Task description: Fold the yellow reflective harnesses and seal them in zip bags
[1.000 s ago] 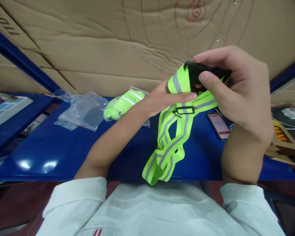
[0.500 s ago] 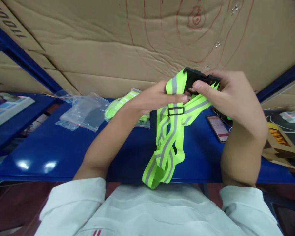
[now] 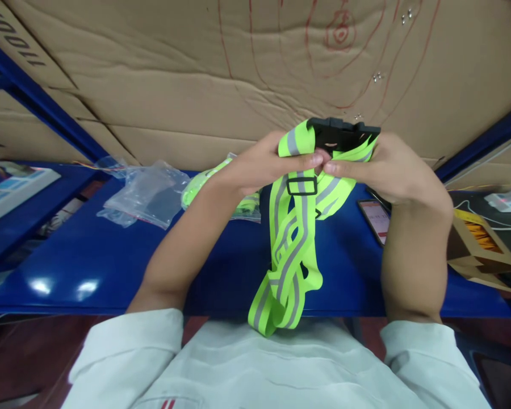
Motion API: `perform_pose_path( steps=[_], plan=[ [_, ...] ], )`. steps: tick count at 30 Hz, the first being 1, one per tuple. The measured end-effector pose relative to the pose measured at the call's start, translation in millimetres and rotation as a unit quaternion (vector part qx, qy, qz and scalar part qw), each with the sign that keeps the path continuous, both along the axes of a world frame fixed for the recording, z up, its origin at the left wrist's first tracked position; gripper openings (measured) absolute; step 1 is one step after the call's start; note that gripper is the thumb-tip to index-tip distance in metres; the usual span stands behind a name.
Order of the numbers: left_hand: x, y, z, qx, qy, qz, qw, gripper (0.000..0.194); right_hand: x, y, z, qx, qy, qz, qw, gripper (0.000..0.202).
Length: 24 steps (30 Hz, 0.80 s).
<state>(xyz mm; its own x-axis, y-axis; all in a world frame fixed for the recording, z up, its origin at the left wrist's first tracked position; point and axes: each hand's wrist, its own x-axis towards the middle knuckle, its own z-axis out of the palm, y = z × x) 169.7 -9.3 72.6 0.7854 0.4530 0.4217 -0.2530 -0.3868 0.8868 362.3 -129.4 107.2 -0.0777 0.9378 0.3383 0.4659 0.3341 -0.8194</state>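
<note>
A neon yellow-green reflective strap (image 3: 296, 267) with grey stripes hangs in tangled loops between my hands, over the front of the blue table. At its top is a black plastic buckle (image 3: 343, 135), its two halves joined. My left hand (image 3: 276, 165) is closed on the strap beside the buckle's left end, thumb pointing right. My right hand (image 3: 392, 170) grips the strap at the buckle's right end, its thumb close to the left thumb. Below the left thumb sits a black slide adjuster (image 3: 302, 186). Fingers behind the strap are mostly hidden.
Clear plastic bags (image 3: 147, 193) lie on the blue table (image 3: 89, 255) at left. Behind my left forearm is a bagged neon strap (image 3: 213, 176). A phone (image 3: 372, 218) lies by my right forearm, with an open cardboard box (image 3: 483, 244) farther right. Cardboard (image 3: 174, 74) stands behind.
My right thumb has slid down off the buckle onto the strap, close to the left thumb. The buckle has levelled and shifted slightly left, and more of it shows.
</note>
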Motion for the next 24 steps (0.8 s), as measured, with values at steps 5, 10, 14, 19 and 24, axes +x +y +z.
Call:
perform_pose_path(
  steps=[5,10,14,19,24],
  plan=[
    [5.3,4.9,-6.5,0.028,0.011,-0.023,0.999,0.046,-0.9,8.4,-5.7,0.007,0.065,-0.025,0.998,0.037],
    [14.1,-3.3,-12.1,-0.028,0.010,-0.064,0.998,0.052,2.3,13.9,-8.1,-0.003,0.072,-0.096,0.993,0.032],
    [15.3,-9.5,-9.4,-0.041,0.028,-0.019,0.999,0.044,7.6,10.5,-3.9,0.027,-0.018,-0.089,0.995,0.026],
    [10.3,-4.7,-5.3,-0.030,0.023,0.000,0.999,0.035,7.1,-10.2,9.4,0.086,-0.199,-0.068,0.974,0.059],
    [14.7,-5.0,-12.0,-0.062,0.036,-0.042,0.997,0.047,-1.8,-20.6,12.7,0.110,-0.220,-0.119,0.962,0.033]
  ],
)
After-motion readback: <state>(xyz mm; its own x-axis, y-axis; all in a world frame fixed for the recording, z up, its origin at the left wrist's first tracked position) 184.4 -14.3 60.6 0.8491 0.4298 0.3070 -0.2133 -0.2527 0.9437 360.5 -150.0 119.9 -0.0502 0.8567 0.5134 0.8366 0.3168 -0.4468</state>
